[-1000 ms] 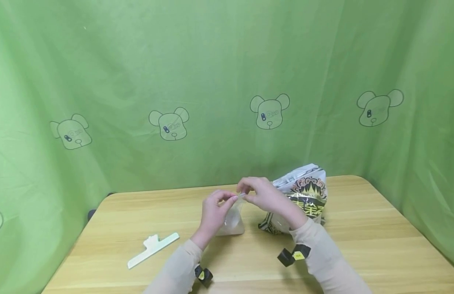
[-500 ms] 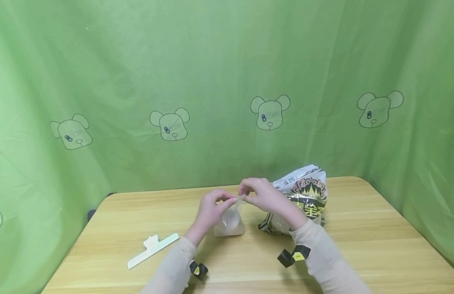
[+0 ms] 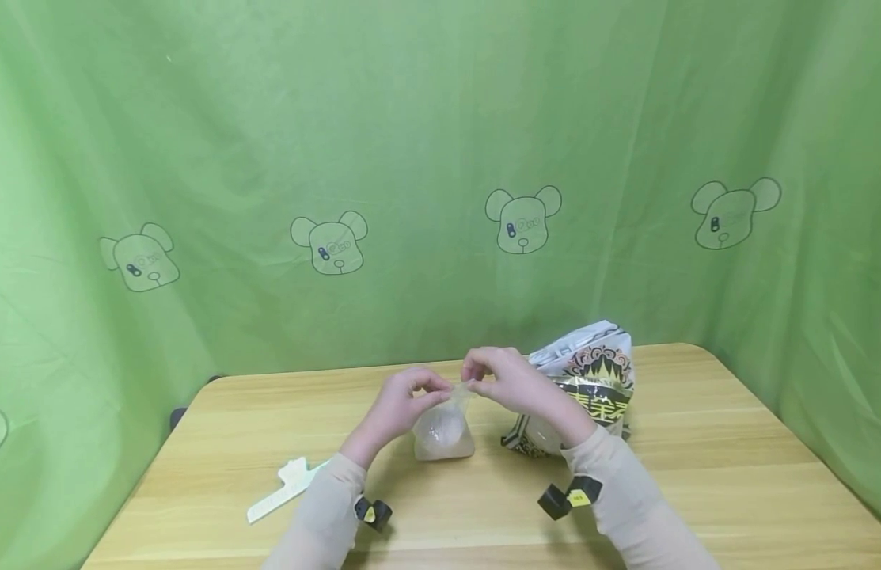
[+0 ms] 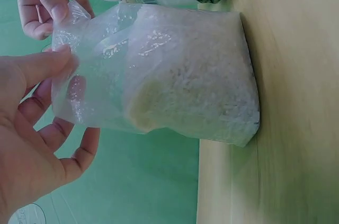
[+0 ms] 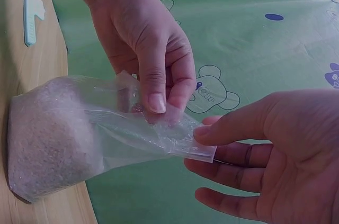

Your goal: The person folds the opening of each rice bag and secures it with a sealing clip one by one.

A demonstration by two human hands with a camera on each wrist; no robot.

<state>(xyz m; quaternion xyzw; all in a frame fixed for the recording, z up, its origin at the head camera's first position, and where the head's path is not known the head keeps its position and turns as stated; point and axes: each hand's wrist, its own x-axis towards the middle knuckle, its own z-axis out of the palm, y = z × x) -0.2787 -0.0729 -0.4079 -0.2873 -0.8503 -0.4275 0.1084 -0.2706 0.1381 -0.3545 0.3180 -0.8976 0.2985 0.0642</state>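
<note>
A clear plastic bag of white, rice-like grains (image 3: pixel 443 434) stands upright on the wooden table, its filled base resting on the top. My left hand (image 3: pixel 404 402) pinches the bag's upper edge between thumb and fingers, on the left side. At the opposite corner of the mouth, my right hand (image 3: pixel 507 380) pinches the film between thumb and forefinger. In the right wrist view, the upper plastic (image 5: pixel 137 134) is stretched and creased between both hands. The left wrist view shows the grains (image 4: pixel 196 75) filling the lower part, with slack film above.
A large printed bag (image 3: pixel 600 372) in white, black and gold stands behind my right forearm, partly hidden by it. A pale wide clip (image 3: pixel 278 499) lies at the left, partly covered by my left sleeve. Green curtain (image 3: pixel 426 158) hangs behind the table (image 3: pixel 711 459).
My left hand has slid slightly left along the bag's top, and its forearm has swung left over part of the clip. More of the bag shows. The right hand has hardly moved.
</note>
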